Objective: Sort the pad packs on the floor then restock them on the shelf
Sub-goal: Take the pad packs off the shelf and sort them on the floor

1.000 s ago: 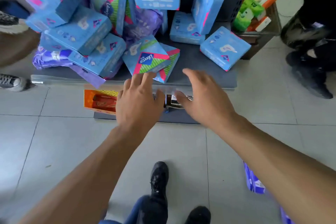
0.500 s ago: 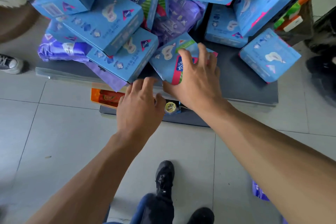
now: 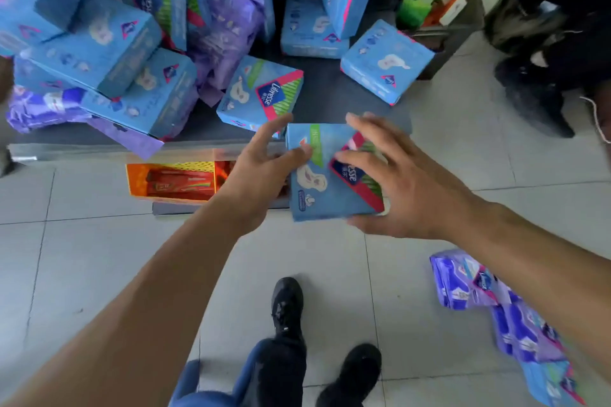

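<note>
Since half a second ago, one blue Libresse pack has come off the dark shelf base and now sits between both hands above the floor tiles, just in front of that base. The right hand curls over its right side, fingers on the printed face; the left hand pinches its left edge (thumb on the face). Its face looks up, long axis running near to far, tilted slightly left. Beyond, a matching pack lies on the shelf base beside the jumbled blue packs.
</note>
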A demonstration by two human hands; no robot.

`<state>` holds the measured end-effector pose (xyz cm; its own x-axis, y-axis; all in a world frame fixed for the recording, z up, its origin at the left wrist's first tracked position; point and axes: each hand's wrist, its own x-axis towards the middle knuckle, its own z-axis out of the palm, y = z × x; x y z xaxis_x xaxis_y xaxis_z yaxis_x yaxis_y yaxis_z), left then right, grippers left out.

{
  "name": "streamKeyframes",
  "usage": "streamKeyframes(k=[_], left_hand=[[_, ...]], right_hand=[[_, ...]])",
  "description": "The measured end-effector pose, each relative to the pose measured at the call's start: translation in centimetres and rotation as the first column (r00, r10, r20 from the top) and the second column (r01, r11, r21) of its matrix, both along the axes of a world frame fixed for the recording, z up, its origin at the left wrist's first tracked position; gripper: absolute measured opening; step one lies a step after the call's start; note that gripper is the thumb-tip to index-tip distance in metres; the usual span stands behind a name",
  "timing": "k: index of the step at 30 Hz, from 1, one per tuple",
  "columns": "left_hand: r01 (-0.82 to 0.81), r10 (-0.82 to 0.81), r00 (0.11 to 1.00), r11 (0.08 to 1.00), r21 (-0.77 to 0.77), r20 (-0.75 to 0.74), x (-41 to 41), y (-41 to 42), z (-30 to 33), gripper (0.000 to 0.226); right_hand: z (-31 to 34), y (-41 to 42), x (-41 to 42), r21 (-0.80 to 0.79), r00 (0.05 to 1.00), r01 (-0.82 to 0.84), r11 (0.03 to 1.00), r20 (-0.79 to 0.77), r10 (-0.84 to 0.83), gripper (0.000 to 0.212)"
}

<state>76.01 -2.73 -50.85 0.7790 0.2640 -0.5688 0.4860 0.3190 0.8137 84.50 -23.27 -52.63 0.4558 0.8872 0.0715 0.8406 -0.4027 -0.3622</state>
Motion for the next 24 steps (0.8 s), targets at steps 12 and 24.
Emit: streamKeyframes(k=[12,24], left_hand=[[0.270,-0.270,0.963,0.962,-0.038,0.001,0.0,-24.8,-0.7,0.039],[0.853,-0.833,0.521,0.502,0.143,-0.185,1.8,-40.5,-9.5,0.049]], right_hand=[[-0.5,-19.4,-8.4,-0.081,-0.019,0.983,0.166,-0.938,-0.346,0.044],[-7.7,-36.4,-16.6,-0.313,-0.396,0.895,-0.318,-0.885,-0.243,0.035]])
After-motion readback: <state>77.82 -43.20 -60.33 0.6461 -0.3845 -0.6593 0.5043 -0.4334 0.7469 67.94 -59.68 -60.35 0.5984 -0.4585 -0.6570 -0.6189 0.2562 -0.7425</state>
